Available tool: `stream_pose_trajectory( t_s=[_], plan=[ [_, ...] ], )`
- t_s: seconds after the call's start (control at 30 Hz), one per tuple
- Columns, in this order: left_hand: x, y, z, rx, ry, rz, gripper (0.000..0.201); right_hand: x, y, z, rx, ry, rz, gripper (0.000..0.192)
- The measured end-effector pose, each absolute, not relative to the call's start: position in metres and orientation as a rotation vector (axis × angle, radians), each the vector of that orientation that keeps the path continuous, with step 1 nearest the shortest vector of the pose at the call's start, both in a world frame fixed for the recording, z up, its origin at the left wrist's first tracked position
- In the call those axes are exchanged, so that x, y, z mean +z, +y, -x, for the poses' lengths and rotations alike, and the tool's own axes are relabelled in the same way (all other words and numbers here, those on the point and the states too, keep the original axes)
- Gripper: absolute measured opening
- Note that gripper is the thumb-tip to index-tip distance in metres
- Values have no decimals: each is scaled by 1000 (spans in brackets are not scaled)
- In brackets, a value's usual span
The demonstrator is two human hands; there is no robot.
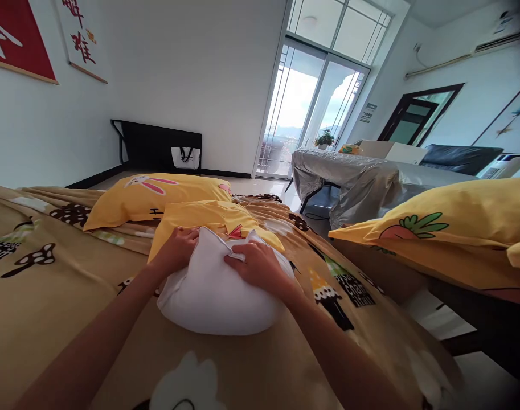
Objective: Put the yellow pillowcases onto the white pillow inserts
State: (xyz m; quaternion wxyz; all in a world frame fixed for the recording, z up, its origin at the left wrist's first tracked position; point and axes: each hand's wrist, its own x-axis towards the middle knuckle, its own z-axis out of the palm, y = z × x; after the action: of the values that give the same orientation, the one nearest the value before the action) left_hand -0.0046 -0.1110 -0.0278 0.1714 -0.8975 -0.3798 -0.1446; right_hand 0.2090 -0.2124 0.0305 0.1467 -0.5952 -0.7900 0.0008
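bed (63, 296), tan printed cover | white pillow (217, 296) mid-bed, far end inside yellow case (208, 219) | second yellow pillow (152, 196) toward far edge | left hand (178, 246) clenched on case rim | right hand (260, 265) gripping pillow top

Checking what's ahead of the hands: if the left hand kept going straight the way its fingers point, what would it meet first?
Probably the yellow pillowcase bunched just past the white pillow that the left hand grips; depth is hard to judge, but the fabric starts right at its fingertips.
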Motion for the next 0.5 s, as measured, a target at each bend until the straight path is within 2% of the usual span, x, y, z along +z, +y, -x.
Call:
stream_pose_trajectory(
  t_s=[0.3, 0.4, 0.5],
  plan=[
    [-34, -106, 7, -400, -1111, 2493, 32, 44, -168, -196, 164, -2287, 1800, 38],
    [-41, -107, 11, -598, -1205, 2374, 29, 43, -161, -194, 206, -2286, 1871, 41],
    [-43, -108, 12, -922, -1407, 2223, 18, 36, -165, -191, 219, -2350, 1897, 37]
  ],
)
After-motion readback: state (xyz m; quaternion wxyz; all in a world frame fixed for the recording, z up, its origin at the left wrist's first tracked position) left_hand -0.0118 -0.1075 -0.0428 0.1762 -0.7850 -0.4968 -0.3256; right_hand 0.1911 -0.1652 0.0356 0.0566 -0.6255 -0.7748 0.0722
